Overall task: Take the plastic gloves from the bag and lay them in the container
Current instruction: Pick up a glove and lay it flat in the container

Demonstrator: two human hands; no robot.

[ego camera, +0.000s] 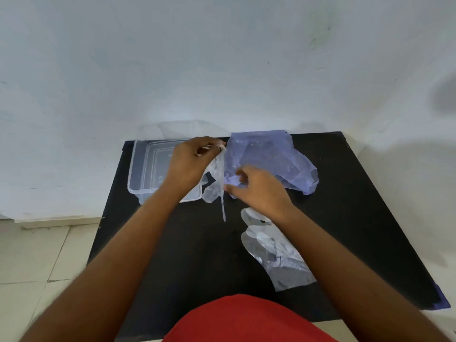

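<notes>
Soft, even, fairly bright light falls on the black table (345,193), whose edges bow with wide-angle distortion. A grey shadow smudges the wall (222,58) above the table's right corner. Forearms nearest the table's front edge look slightly blurred

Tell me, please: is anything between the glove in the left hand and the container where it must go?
Nothing visible blocks it. The thin clear plastic glove hangs from the left hand, beside the clear rectangular plastic container, whose open top shows no lid. The hand itself partly overlaps the container's right side.
</notes>
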